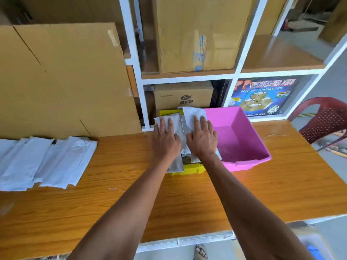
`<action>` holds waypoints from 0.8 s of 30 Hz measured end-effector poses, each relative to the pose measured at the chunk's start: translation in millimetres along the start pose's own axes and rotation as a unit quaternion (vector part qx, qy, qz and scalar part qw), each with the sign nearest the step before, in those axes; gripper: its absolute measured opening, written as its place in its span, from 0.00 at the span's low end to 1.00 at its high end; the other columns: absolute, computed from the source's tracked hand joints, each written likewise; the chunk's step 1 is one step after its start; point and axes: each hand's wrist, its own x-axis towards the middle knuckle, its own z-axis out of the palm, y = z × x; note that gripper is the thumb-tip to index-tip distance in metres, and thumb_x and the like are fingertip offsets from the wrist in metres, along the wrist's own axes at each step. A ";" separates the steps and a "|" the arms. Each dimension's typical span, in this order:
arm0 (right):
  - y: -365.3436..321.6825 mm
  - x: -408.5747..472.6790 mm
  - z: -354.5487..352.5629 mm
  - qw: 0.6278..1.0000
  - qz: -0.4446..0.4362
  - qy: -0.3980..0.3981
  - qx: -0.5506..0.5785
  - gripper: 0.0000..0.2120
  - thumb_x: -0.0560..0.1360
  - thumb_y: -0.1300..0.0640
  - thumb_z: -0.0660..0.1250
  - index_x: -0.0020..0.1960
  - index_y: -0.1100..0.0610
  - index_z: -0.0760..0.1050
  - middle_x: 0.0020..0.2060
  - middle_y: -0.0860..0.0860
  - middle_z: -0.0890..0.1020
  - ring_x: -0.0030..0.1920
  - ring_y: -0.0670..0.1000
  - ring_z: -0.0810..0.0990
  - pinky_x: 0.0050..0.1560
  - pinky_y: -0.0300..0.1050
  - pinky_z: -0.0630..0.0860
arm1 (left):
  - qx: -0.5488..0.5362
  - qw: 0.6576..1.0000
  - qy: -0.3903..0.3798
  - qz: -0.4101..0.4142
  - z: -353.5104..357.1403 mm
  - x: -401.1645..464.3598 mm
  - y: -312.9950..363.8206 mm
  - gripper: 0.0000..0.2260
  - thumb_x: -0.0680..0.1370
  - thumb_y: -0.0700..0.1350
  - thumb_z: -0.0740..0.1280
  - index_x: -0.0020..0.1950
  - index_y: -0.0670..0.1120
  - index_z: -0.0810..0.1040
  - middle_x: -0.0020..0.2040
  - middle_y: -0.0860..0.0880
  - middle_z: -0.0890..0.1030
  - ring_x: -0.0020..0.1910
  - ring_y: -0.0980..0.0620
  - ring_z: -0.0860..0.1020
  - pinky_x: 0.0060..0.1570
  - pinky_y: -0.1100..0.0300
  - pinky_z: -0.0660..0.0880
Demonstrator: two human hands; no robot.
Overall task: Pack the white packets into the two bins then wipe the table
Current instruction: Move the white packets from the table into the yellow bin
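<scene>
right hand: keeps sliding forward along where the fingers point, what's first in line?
Likely the far rim of the yellow bin under the packets the right hand presses, then the RED carton; depth unclear.

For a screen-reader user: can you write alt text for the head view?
A person's left hand and right hand press white packets flat into a yellow bin on a wooden table. A pink bin sits beside it; more packets lie at left.
</scene>
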 end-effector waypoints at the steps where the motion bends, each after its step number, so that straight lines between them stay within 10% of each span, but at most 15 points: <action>1: 5.7 7.8 1.0 1.000 -0.005 -0.008 0.002 0.34 0.79 0.48 0.59 0.84 0.53 0.58 0.82 0.58 0.60 0.81 0.63 0.60 0.70 0.64 0.67 | -0.003 1.000 0.000 -0.012 2.3 5.3 7.2 0.29 0.86 0.51 0.50 0.87 0.48 0.49 0.87 0.43 0.44 0.86 0.41 0.43 0.84 0.45 0.46; 14: 14.8 75.3 38.5 0.996 -0.022 -0.090 0.015 0.32 0.83 0.44 0.54 0.84 0.51 0.52 0.84 0.58 0.55 0.81 0.67 0.55 0.76 0.64 0.63 | -0.028 0.995 -0.035 -0.087 25.4 73.0 25.0 0.29 0.88 0.50 0.55 0.87 0.53 0.47 0.87 0.49 0.43 0.86 0.40 0.44 0.81 0.40 0.58; 24: 19.3 99.4 62.7 0.994 -0.036 -0.099 -0.020 0.29 0.87 0.42 0.44 0.86 0.50 0.51 0.85 0.57 0.51 0.85 0.60 0.45 0.81 0.63 0.48 | -0.005 0.993 -0.079 -0.085 47.5 107.5 8.8 0.28 0.88 0.59 0.46 0.87 0.55 0.46 0.87 0.53 0.44 0.86 0.48 0.40 0.82 0.40 0.40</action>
